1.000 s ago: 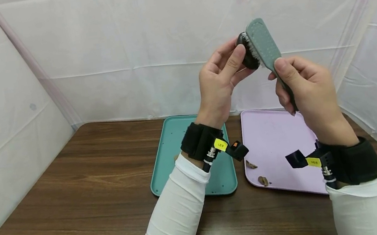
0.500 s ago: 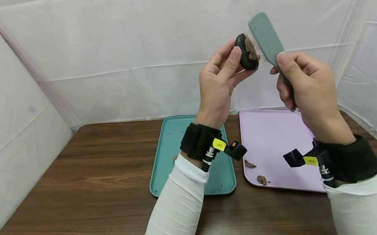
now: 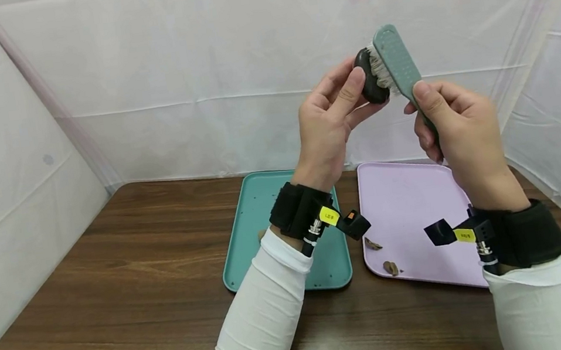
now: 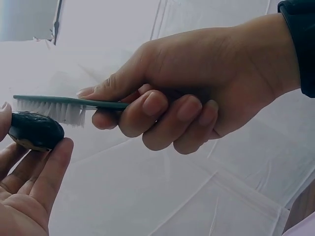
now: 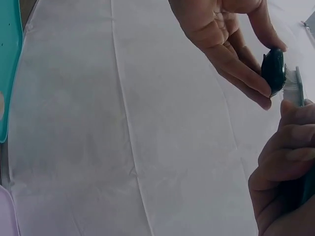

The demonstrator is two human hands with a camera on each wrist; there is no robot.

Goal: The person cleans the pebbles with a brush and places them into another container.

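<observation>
Brush [image 3: 396,62] bristles half hide the dark stone [image 3: 367,78] pinched by left hand [image 3: 329,124]; right hand [image 3: 458,131] grips handle.

Both your forearms are raised in front of you, hands close together at chest height. Your left hand [image 3: 328,118] pinches with thumb and fingertips, palm turned toward you. Your right hand [image 3: 458,131] is curled in a fist-like grip, thumb extended upward.
</observation>
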